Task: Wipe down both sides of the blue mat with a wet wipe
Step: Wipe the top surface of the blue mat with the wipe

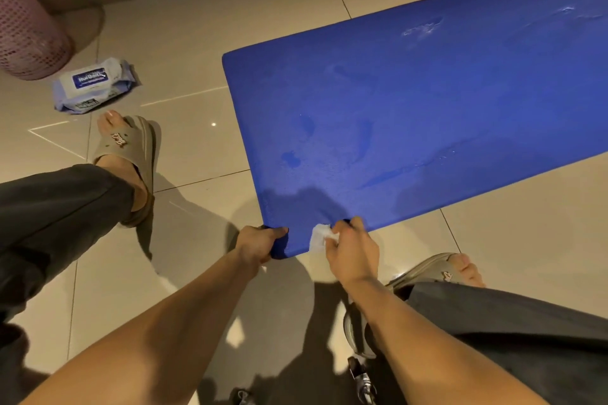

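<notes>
Blue rectangular foam mat lies flat on the beige glossy tiled floor, its long axis running away to the upper right and its near short edge in front of the person. Damp streaks and darker patches mark the upper face, so that side is judged largely wiped.

A pink perforated plastic basket stands at the far left. Just beside it lies a pale soft pack of wet wipes with a dark blue label, placed within reach but well apart from the mat.

The left hand is clamped on the mat's near corner, fingers curled over the top face, which probably serves to lift the corner. The right hand sits just beside it on the same edge, its fingers closed on a crumpled white wet wipe that rests against the mat. Keeping the wipe in the hand leaves it ready for the underside. The likely step in hand is turning the mat over.
</notes>
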Action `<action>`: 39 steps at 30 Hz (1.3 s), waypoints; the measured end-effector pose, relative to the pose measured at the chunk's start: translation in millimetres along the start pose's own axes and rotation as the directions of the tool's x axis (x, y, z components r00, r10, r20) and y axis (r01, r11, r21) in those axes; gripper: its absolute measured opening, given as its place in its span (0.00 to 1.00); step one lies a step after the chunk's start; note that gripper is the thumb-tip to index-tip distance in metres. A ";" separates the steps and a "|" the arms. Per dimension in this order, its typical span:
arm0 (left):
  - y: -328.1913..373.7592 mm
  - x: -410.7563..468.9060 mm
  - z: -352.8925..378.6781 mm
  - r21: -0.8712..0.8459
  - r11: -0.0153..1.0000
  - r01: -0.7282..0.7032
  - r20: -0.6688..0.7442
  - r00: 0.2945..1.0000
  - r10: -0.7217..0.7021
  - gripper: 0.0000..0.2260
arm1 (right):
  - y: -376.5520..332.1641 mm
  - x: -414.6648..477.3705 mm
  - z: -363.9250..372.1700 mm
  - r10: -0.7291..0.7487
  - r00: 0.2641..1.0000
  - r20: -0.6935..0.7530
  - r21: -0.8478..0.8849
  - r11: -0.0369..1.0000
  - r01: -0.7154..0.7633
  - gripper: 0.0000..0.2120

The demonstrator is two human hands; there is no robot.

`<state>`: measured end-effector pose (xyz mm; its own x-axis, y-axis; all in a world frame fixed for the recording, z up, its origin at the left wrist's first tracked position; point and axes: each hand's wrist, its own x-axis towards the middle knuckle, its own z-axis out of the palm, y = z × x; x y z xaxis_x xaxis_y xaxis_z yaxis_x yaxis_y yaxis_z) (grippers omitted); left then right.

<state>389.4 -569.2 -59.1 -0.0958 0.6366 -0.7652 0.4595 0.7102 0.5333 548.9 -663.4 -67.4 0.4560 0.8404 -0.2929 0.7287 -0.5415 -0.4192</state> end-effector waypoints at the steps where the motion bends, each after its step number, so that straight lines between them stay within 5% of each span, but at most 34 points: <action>1: 0.6 -0.5 -1.6 -0.027 1.000 -0.002 0.004 1.000 0.002 0.14 | 1.3 1.8 -0.1 0.024 0.999 -0.025 0.018 1.000 -0.024 0.08; 16: 6.2 -22.0 3.0 -0.282 0.928 -0.244 -0.193 0.962 0.194 0.08 | -25.3 -8.1 8.9 0.017 0.994 -0.111 0.319 0.948 0.020 0.07; 22: -15.2 0.4 8.1 -0.038 0.989 -0.141 -0.133 0.982 0.135 0.07 | -20.0 -4.3 22.0 -0.207 0.975 0.085 0.050 0.978 0.203 0.11; 27: -2.9 10.2 -9.5 0.333 0.931 -0.151 -0.050 0.983 0.178 0.13 | 10.5 4.7 13.6 -0.145 0.989 0.022 -0.046 0.988 0.146 0.10; 34: 32.6 24.0 -16.8 0.584 0.760 -0.287 0.119 0.956 0.269 0.21 | 38.8 17.6 -1.2 0.233 0.959 -0.162 0.119 0.969 -0.215 0.09; 39: 28.7 30.2 -20.7 0.544 0.779 -0.313 0.137 0.949 0.285 0.15 | -25.3 -14.3 41.3 0.012 1.000 0.012 0.174 0.985 -0.014 0.09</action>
<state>381.4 -523.3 -59.4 0.1611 0.7651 -0.6234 0.8679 0.1909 0.4586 502.9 -662.7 -88.1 0.4585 0.8335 -0.3083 0.6225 -0.5488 -0.5579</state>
